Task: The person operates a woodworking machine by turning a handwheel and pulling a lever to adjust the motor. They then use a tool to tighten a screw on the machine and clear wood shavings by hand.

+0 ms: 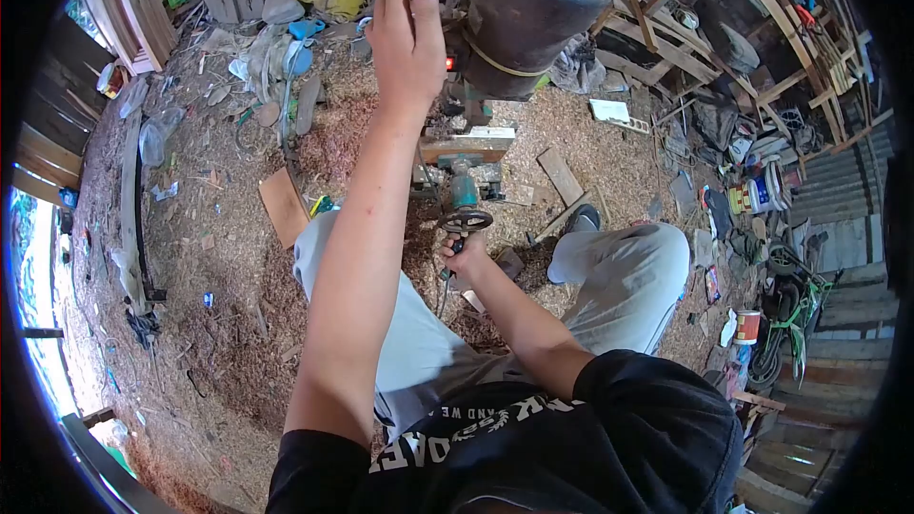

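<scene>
1. Nearest, I see the legs (619, 276) spread on either side of the machine; that stance gives me a steady base and leaves room for the right forearm.
2. My right hand (466, 260) is clamped on the dark handle (458, 246), just on the near side of the handwheel (465, 220). I judge that small, even pressure works best here, with the wrist loose and the knuckles off the rim.
3. Beyond the wheel sits the green machine body (464, 191), low in the middle. I want it square to the wooden block (466, 148) lying across just past it, and any rocking would be my cue to ease off.
4. Farther, my left hand (407, 48) reaches up beside the big dark motor housing (533, 9), fingers bent. I cannot tell whether they close on anything.
5. A red light (449, 64) glows beside the housing, so I treat the machine as powered: sleeves back, fingertips clear of moving parts.
</scene>
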Tool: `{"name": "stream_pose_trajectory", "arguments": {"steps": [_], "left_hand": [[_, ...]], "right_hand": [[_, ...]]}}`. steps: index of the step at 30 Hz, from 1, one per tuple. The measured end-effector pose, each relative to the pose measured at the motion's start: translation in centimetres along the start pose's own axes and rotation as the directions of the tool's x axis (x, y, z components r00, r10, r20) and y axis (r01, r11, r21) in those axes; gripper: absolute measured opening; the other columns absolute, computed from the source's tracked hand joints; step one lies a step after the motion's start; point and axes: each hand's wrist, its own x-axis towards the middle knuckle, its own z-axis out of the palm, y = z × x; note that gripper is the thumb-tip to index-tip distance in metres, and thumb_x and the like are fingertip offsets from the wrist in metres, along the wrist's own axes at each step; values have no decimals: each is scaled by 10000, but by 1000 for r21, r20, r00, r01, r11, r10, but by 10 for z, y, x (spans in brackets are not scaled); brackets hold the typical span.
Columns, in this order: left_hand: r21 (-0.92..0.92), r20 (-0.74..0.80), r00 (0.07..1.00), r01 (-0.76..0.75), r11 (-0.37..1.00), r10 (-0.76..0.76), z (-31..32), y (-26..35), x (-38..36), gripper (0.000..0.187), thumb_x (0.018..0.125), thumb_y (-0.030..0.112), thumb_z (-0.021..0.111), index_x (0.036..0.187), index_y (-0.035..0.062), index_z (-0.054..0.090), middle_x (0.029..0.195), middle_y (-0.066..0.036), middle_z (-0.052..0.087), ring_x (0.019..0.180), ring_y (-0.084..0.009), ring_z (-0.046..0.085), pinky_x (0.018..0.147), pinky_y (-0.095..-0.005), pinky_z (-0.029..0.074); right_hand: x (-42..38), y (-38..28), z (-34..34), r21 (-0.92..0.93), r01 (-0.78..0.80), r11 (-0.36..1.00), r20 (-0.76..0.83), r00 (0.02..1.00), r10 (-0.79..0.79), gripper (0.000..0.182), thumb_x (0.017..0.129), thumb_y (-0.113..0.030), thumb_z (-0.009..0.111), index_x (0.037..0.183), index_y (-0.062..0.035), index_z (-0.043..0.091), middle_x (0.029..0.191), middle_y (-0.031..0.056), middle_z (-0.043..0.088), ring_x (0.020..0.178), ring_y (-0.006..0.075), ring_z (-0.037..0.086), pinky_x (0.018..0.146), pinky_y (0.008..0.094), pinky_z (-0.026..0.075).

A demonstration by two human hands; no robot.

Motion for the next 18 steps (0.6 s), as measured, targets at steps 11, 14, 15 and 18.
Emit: {"name": "stream_pose_trajectory", "arguments": {"steps": [11, 14, 15, 18], "left_hand": [[5, 66, 989, -130, 991, 130, 14, 37, -6, 452, 1084, 303, 525, 1437, 21, 550, 1543, -259, 497, 1420, -420, 483, 1175, -457, 348], [69, 69, 978, -202, 977, 197, 19, 58, -15, 504, 1053, 294, 565, 1489, 46, 513, 1631, -244, 392, 1478, -414, 411, 1188, -512, 288], [78, 74, 977, -203, 976, 198, 21, 66, -20, 525, 1043, 294, 575, 1507, 61, 499, 1661, -236, 351, 1499, -411, 382, 1193, -531, 265], [125, 127, 948, -307, 944, 291, 31, 77, -32, 581, 1013, 306, 614, 1547, 131, 465, 1712, -217, 252, 1551, -400, 294, 1222, -548, 191]], "right_hand": [[10, -79, -49, -617, -135, 775, -144, 988, 58, 446, 1053, -524, 481, 943, -107, 594, 691, 94, 585, 540, 270, 528, 484, 407, 445], [2, -195, -17, -138, 240, 961, -325, 905, -273, 313, 1008, -365, 504, 884, -91, 591, 697, 79, 568, 583, 228, 557, 498, 402, 448], [34, -247, -5, -207, 424, 882, -211, 861, -463, 475, 1047, -519, 458, 782, -129, 518, 619, 56, 467, 543, 241, 504, 491, 420, 396], [-94, -288, 129, -281, 745, 605, 177, 660, -730, 434, 1062, -474, 438, 760, -173, 516, 593, 12, 460, 505, 192, 426, 489, 360, 334]]}}
